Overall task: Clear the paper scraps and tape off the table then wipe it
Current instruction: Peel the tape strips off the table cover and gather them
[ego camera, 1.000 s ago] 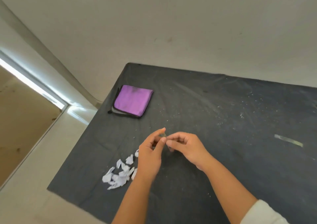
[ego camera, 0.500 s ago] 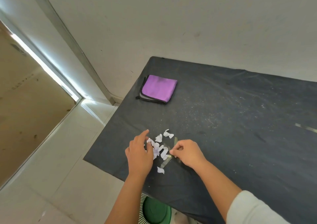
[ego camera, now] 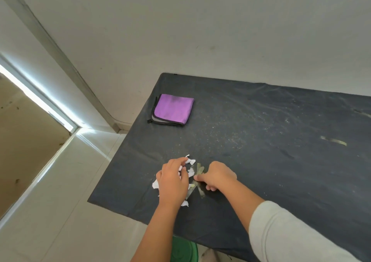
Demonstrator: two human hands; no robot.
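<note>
Her left hand (ego camera: 172, 181) lies flat, fingers spread over the paper scraps (ego camera: 190, 171); the right hand (ego camera: 217, 176), at three o'clock, pinches crossed tape strips (ego camera: 197, 178) on the table (ego camera: 261, 161).

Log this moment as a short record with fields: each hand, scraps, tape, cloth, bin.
left hand: over the paper scraps, fingers touching them
right hand: fingers curled at the crossed tape strips
other tape strip: far right on the table
purple cloth: folded, far left corner
green bin: under the near edge
</note>
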